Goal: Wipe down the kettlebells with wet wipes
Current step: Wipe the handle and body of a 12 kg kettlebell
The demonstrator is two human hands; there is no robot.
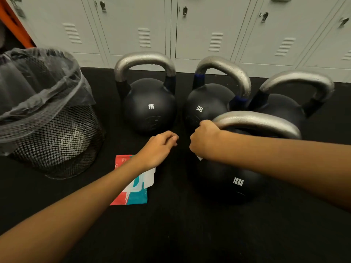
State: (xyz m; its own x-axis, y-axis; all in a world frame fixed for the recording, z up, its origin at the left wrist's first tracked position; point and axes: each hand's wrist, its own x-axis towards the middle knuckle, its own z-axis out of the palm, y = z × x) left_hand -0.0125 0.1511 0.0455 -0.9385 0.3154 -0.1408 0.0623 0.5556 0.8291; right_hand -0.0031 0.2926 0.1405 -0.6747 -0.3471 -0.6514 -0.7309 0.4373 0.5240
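Right hand (205, 141) grips nearest kettlebell (233, 179) handle, wipe (199, 158) beneath; left hand (159, 149) loose, empty.

black mesh bin (57, 137) with clear liner on dark floor (171, 234), grey lockers (209, 25) behind

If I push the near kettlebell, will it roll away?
Probably not. The near kettlebell is marked 12KG, so it is likely heavy and hard to budge. It stands upright on the black mat, which may grip. The right hand grips its handle.
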